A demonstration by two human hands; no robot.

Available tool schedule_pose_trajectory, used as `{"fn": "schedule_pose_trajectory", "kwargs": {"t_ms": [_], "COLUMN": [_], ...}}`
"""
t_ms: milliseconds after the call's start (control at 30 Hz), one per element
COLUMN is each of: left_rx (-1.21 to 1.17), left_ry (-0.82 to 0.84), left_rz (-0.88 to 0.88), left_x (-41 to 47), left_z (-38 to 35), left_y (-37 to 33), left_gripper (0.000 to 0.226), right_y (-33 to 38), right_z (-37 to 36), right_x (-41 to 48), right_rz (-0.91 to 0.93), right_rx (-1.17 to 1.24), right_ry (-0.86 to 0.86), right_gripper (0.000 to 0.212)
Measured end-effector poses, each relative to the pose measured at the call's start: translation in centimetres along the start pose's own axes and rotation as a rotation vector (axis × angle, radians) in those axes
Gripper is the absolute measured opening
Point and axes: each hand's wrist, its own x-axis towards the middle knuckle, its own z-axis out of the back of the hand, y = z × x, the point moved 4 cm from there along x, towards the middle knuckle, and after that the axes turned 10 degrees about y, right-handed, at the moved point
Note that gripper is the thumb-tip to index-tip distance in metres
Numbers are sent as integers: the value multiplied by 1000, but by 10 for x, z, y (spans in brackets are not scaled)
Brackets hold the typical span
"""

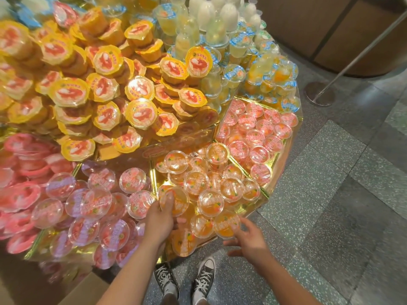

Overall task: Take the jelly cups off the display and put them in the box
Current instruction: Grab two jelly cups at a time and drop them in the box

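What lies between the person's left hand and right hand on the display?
Two orange jelly cups lie side by side between the left hand and the right hand, as the head view shows.

Head view looks steeply down (close) over display (253,195)

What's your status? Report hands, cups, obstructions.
Left hand grips an orange jelly cup, thumb on the lid. Right hand open, at the front-edge cup. Neighbouring cups crowd both.
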Motion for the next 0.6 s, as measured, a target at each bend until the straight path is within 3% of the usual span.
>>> {"fn": "schedule_pose_trajectory", "kwargs": {"t_ms": [333,600], "left_rx": [13,77], "left_ry": [-107,-321], "left_rz": [96,119], "left_x": [28,35], "left_z": [-17,-14], "left_y": [-13,-13], "left_gripper": [70,70], "right_y": [-5,-2], "right_z": [-2,0], "right_x": [4,5], "right_rz": [-25,-35], "right_rx": [15,6], "right_ry": [-44,-54], "right_gripper": [57,44]}}
